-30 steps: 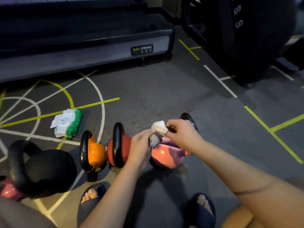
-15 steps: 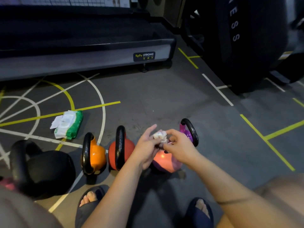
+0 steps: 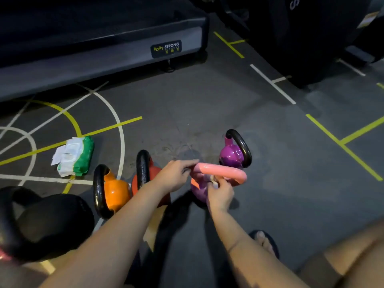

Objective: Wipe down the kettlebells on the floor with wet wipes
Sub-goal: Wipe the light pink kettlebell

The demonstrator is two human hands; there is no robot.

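On a grey gym floor (image 3: 207,113) crossed with yellow and white lines, seen from the head camera, a person works over a row of kettlebells. The right hand (image 3: 220,197) holds a small crumpled wet wipe (image 3: 215,183). Its fingers (image 3: 224,185) are curled round the wipe and press it to the purple body of the pink-handled kettlebell (image 3: 198,191), just beneath the pink handle (image 3: 222,173). The left hand (image 3: 173,177) reaches to the handle's left end, its fingers (image 3: 190,164) stretched out and touching it; whether they close round it cannot be told. That kettlebell stands mid-frame on the floor, between the two forearms.

Just behind it stands a purple kettlebell (image 3: 231,154) with a black handle. To the left stand a red kettlebell (image 3: 143,169), partly hidden by the left forearm, an orange kettlebell (image 3: 117,192) and, at lower left, a large black kettlebell (image 3: 54,221). Beyond the orange one lies the wipes pack (image 3: 83,154), green and white, with white sheets showing at its left end.

A low dark platform (image 3: 104,50) with a "BODY STRONG" label runs along the back, and a bulky black piece of gym equipment (image 3: 311,38) fills the upper right. A sandalled foot (image 3: 264,242) shows at lower right.
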